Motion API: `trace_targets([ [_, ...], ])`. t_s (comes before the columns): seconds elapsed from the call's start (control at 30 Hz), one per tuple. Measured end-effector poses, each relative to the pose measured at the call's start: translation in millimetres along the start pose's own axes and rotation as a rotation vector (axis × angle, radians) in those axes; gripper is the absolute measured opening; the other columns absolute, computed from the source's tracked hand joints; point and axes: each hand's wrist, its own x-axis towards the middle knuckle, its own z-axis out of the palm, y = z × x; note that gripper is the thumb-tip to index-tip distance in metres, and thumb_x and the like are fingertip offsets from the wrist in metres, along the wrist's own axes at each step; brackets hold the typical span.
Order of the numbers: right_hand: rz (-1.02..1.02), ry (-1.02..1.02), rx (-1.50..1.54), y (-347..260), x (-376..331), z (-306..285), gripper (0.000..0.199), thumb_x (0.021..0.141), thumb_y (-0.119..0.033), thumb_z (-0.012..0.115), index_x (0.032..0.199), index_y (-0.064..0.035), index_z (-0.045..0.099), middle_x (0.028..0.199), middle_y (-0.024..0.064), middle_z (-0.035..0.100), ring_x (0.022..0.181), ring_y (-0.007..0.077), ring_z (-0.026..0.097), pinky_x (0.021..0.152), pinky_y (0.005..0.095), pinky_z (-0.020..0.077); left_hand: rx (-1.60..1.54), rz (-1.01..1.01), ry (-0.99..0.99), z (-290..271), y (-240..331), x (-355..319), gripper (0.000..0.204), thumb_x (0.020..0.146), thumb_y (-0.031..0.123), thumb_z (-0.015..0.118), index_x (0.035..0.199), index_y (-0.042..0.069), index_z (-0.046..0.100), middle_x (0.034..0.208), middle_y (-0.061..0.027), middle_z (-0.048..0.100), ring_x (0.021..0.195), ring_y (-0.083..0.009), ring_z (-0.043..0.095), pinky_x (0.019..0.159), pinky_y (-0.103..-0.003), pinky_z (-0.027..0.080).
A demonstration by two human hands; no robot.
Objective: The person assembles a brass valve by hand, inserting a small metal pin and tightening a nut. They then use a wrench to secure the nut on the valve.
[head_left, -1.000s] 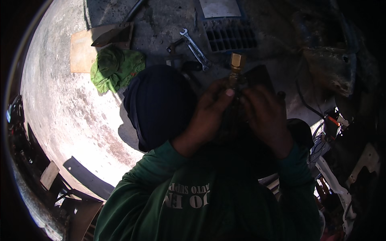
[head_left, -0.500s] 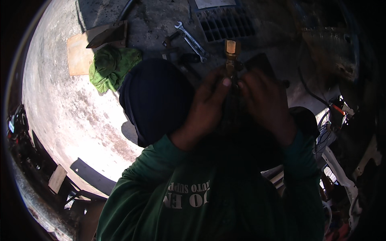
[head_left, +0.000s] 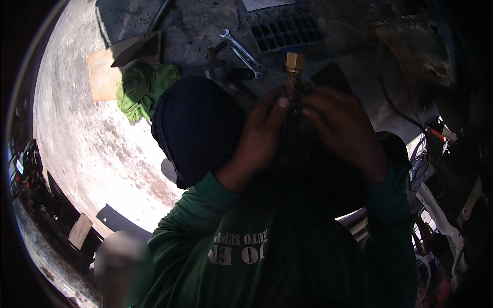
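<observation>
A brass fitting [head_left: 294, 62] with a hexagonal top stands upright between my hands, its lower part dark and lost in shadow. My left hand [head_left: 259, 128] is closed around its left side, the thumb pressed against the shaft. On the other side, my right hand [head_left: 346, 126] has bent fingers pinched together close against the fitting. Whatever lies between those fingertips is too dark to make out. Both hands are above my lap, and my dark-covered left knee [head_left: 197, 131] is beside the left wrist.
Two wrenches [head_left: 241, 50] lie on the concrete floor ahead, near a dark compartment tray [head_left: 287, 31]. A green cloth [head_left: 136, 92] rests by a brown board [head_left: 102, 77] at left. A dark cable [head_left: 393, 105] runs along the right. Metal parts crowd both sides.
My right hand has shifted slightly right and down, showing more of the fitting's shaft. The left hand keeps its hold. The whole view has tilted a little.
</observation>
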Motion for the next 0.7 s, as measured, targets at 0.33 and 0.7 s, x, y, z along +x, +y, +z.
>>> trace_targets([
  [0.33, 0.201, -0.005, 0.29, 1, -4, 0, 0.009, 0.096, -0.004, 0.066, 0.103, 0.0019, 0.066, 0.092, 0.0095, 0.067, 0.079, 0.0168, 0.073, 0.061, 0.0272, 0.0575, 0.194, -0.047, -0.042, 5, 14, -6, 0.045, 0.111, 0.032, 0.043, 0.14, 0.0, 0.053, 0.103, -0.0068, 0.067, 0.089, -0.0127, 0.064, 0.079, -0.028, 0.052],
  [0.7, 0.215, 0.077, 0.297, -1, -3, 5, 0.01, 0.095, -0.008, 0.064, 0.101, -0.0003, 0.065, 0.09, 0.0145, 0.066, 0.081, 0.028, 0.07, 0.07, 0.0374, 0.0535, 0.159, 0.052, -0.015, -4, 0, 3, 0.04, 0.11, 0.028, 0.048, 0.139, 0.001, 0.052, 0.112, -0.0101, 0.067, 0.099, -0.0143, 0.066, 0.086, -0.03, 0.053],
])
